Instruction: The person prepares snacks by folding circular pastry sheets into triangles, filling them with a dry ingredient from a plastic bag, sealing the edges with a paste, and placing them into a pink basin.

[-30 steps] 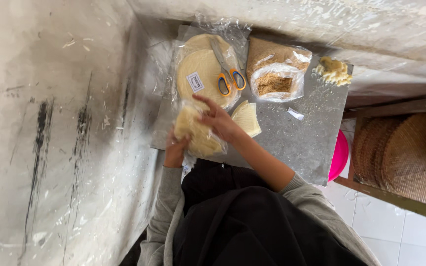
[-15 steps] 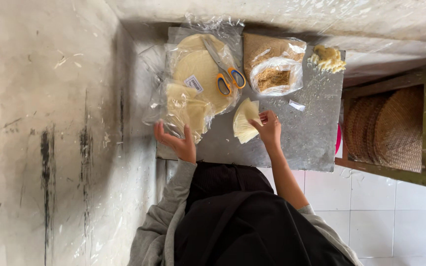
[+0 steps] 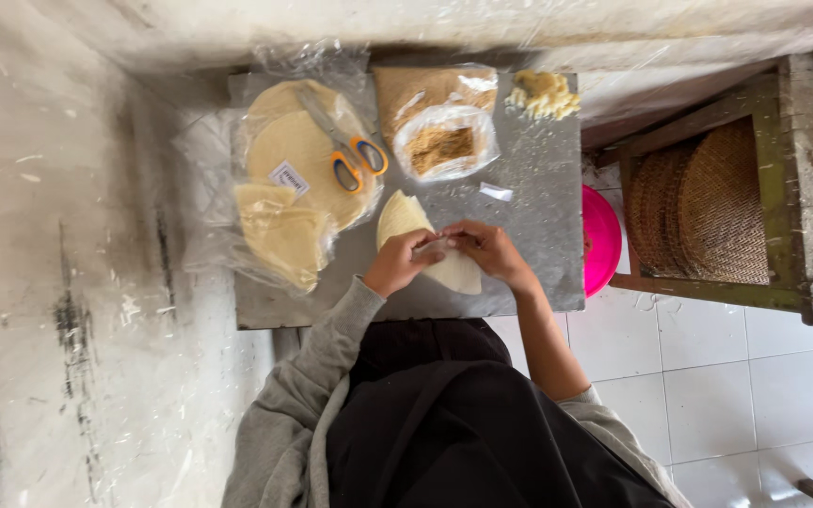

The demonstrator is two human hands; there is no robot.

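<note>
Left hand: my left hand (image 3: pixel 401 264) is curled with its fingertips pinched on the near edge of the pale wrapper piece (image 3: pixel 422 246), thumb and fingers closed on the sheet.
Right hand: my right hand (image 3: pixel 487 249) meets the left one just beside it, fingers bent and gripping the same wrapper from the other side.
Wrapper piece: a cream wedge lying flat on the grey metal tabletop (image 3: pixel 529 235), partly under both hands; its rounded tip shows just beyond my left knuckles, and a pale corner pokes out below my right palm.
Beyond my left hand: a stack of round wrappers (image 3: pixel 298 155) inside a clear plastic bag (image 3: pixel 214 188), with orange-handled scissors (image 3: pixel 350 155) resting on top; a folded bundle of cut wrappers (image 3: pixel 284 235) lies just outside my left hand.
Beyond my right hand: an open clear bag of brown filling (image 3: pixel 441 146), and farther out a small heap of yellow crumbs (image 3: pixel 543 94).
Outside my right wrist: a pink bowl (image 3: pixel 600 240) past the table edge, then woven trays (image 3: pixel 703 202) in a wooden rack.
</note>
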